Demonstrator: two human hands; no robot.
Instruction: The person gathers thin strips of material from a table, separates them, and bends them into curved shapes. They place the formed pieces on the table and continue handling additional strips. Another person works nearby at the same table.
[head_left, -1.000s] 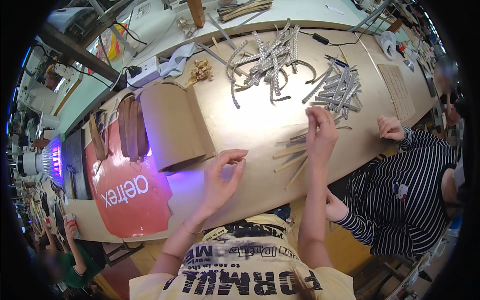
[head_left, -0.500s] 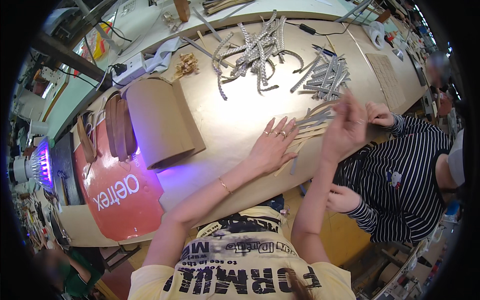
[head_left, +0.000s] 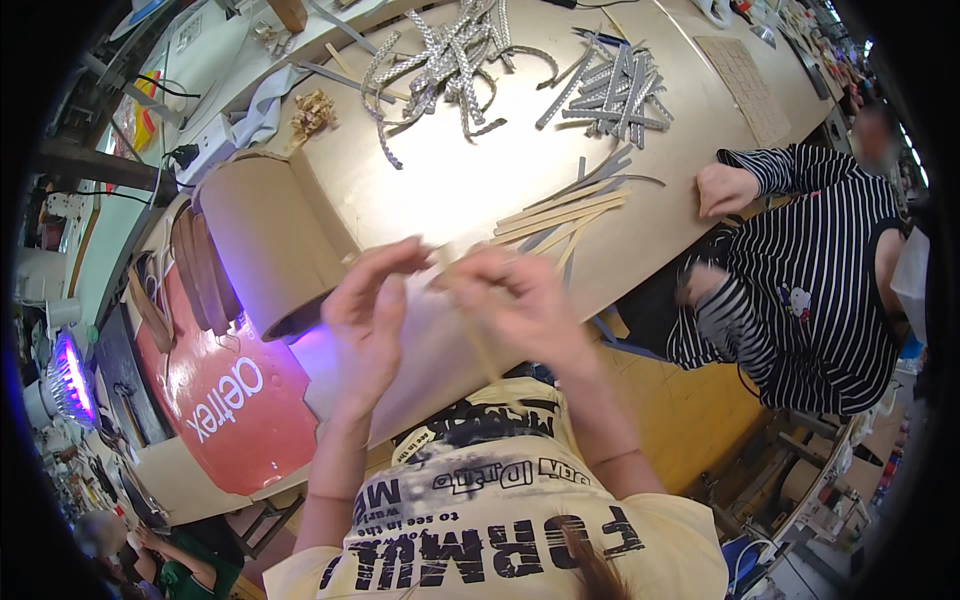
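Both my hands are raised over the near edge of the table, smeared a little by motion. My right hand [head_left: 515, 300] pinches a thin tan strip [head_left: 482, 350], which hangs down toward my shirt. My left hand [head_left: 370, 315] is close beside it, its thumb apart from its bent fingers and nothing visible in its grasp. Just beyond my right hand lies a loose bunch of flat cream strips [head_left: 560, 212] and grey strips [head_left: 592, 172]. Farther back are a pile of short grey strips [head_left: 618, 95] and a tangle of silvery braided cords [head_left: 450, 65].
A large brown paper roll [head_left: 265, 235] stands left of my hands, with brown straps [head_left: 205, 270] and a red sheet [head_left: 225, 410] beyond. A glowing purple lamp [head_left: 70, 380] is at far left. At right, a person in a striped top [head_left: 810, 285] sits close to the table.
My left hand has lifted off the table beside the strips. My right hand has come left and down, now with a tan strip. The view has shifted, and the co-worker's hands have moved.
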